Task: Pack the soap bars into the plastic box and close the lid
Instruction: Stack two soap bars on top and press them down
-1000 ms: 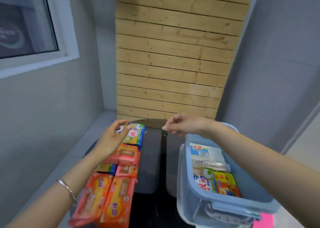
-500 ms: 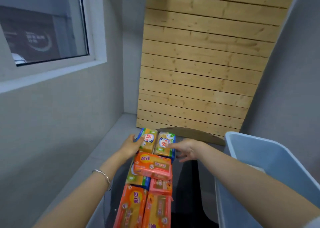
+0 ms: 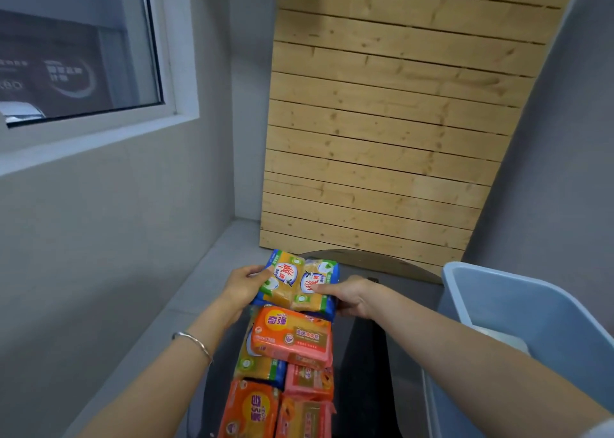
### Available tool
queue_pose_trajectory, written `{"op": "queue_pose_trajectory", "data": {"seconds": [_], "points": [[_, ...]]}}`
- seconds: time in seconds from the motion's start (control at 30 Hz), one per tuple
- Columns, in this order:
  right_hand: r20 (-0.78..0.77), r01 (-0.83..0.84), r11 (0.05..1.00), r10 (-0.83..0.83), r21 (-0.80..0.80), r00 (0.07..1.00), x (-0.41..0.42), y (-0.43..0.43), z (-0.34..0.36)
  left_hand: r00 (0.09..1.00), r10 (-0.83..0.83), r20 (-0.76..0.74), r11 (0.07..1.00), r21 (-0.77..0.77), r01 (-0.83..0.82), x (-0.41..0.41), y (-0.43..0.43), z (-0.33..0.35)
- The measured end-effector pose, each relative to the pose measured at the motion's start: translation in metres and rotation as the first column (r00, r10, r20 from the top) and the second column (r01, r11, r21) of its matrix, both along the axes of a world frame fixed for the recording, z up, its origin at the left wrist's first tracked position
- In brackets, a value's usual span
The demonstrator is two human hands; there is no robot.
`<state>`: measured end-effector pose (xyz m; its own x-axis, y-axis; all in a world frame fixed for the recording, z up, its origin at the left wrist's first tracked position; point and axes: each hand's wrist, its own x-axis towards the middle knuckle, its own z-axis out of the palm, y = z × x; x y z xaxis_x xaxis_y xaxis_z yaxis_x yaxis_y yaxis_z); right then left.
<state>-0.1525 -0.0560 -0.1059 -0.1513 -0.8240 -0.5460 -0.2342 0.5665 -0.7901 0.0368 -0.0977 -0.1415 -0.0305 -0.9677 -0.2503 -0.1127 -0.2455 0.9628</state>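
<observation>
Two yellow and blue soap packs lie side by side at the far end of a row of soap bars on the dark table. My left hand (image 3: 244, 288) grips the left yellow soap pack (image 3: 282, 280) at its left edge. My right hand (image 3: 349, 296) holds the right yellow soap pack (image 3: 317, 284), thumb on top. An orange soap pack (image 3: 292, 336) lies just nearer me, with several more orange soap bars (image 3: 252, 407) below it. The pale blue plastic box (image 3: 531, 318) stands to the right, its inside mostly out of sight.
A slatted wooden panel (image 3: 382, 138) leans against the wall behind the round dark table (image 3: 362, 371). A grey wall with a window (image 3: 76, 55) is on the left. A silver bangle (image 3: 194, 341) sits on my left wrist.
The view has swung left and the box has slid toward the right edge. Both hands came down onto the two far yellow soap packs and closed on them.
</observation>
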Motion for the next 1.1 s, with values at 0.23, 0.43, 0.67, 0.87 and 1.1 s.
{"op": "queue_pose_trajectory", "data": {"seconds": [0.23,0.43,0.67,0.87,1.1], "points": [[0.143,-0.038,0.982,0.066,-0.186,0.988,-0.028,0.022,0.057,0.978,-0.074,-0.196,0.994,-0.092,0.057,-0.002,0.019,0.063],[0.213,-0.013,0.933,0.096,-0.36,0.972,-0.097,0.084,0.125,0.879,-0.416,-0.232,0.907,-0.179,0.382,-0.044,0.063,0.137],[0.032,-0.086,0.906,0.109,-0.413,0.994,-0.188,0.175,0.148,0.712,-0.69,-0.131,0.719,-0.234,0.654,-0.136,0.114,0.16],[-0.104,-0.115,0.919,0.082,-0.378,0.991,-0.229,0.229,0.126,0.655,-0.742,0.144,0.622,-0.219,0.752,-0.201,0.146,0.141],[-0.29,-0.242,0.897,0.135,-0.37,0.947,-0.236,0.249,0.105,0.476,-0.77,0.425,0.452,-0.164,0.877,-0.212,0.16,0.127]]}}
